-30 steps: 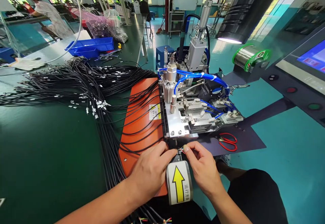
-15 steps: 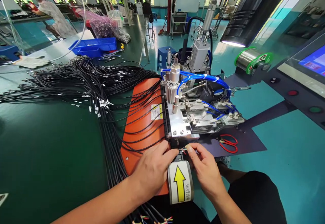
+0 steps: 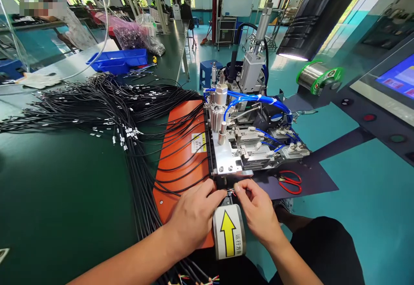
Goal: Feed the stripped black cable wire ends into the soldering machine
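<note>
Green table (image 3: 74,181) left of machine (image 3: 244,136). Blk cable pile (image 3: 119,97) on table, L of machine; several cables cross orange panel (image 3: 176,158), machine's L side. Person's L hand (image 3: 193,211) & R hand (image 3: 257,203) at machine's front edge. Arrow guard (image 3: 229,233) in front of machine, betw. both. Red scissors (image 3: 290,182), front R of machine. Thin colored wires (image 3: 233,192), just in front of machine, pinched in R fingertips; L fingertips close by, grip hidden, can't tell.
</note>
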A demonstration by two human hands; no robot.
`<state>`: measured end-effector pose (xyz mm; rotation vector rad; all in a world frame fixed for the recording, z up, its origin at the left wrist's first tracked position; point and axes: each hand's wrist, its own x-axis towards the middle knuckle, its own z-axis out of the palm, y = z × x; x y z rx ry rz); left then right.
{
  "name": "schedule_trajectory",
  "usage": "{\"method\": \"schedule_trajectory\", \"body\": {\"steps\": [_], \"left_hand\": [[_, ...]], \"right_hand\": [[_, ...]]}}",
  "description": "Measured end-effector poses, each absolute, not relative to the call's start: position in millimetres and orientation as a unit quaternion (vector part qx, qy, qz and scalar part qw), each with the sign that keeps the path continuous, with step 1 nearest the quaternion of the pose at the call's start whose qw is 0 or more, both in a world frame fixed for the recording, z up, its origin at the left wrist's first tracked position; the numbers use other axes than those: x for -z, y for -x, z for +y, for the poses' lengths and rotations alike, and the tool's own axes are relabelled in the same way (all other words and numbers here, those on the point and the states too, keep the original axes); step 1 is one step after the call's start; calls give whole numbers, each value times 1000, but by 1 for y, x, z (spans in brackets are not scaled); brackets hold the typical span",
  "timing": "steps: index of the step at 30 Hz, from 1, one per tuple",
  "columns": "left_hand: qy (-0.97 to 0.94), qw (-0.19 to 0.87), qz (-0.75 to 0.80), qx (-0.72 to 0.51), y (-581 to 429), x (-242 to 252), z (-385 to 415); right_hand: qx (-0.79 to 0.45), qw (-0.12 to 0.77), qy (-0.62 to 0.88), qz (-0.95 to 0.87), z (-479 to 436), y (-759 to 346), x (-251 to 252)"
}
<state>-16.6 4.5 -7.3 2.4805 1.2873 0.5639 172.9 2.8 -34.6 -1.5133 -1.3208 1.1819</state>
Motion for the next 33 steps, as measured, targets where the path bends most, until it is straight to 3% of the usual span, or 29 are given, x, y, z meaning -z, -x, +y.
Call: {"method": "schedule_trajectory", "body": {"steps": [7,13,25,33], "left_hand": [[-862,141,448,-190,16,7,5],[-858,143,458,-182,15,5,4],[-860,144,454,-183,15,4,4],[-858,153,462,-165,14,3,4]], "right_hand": [[-470,383,639,-474,-7,-177,25],[-561,373,593,-442,-14,-173,17],[-404,363,598,-589,-8,-176,23],[-474,351,613,-525,-4,-182,32]]}}
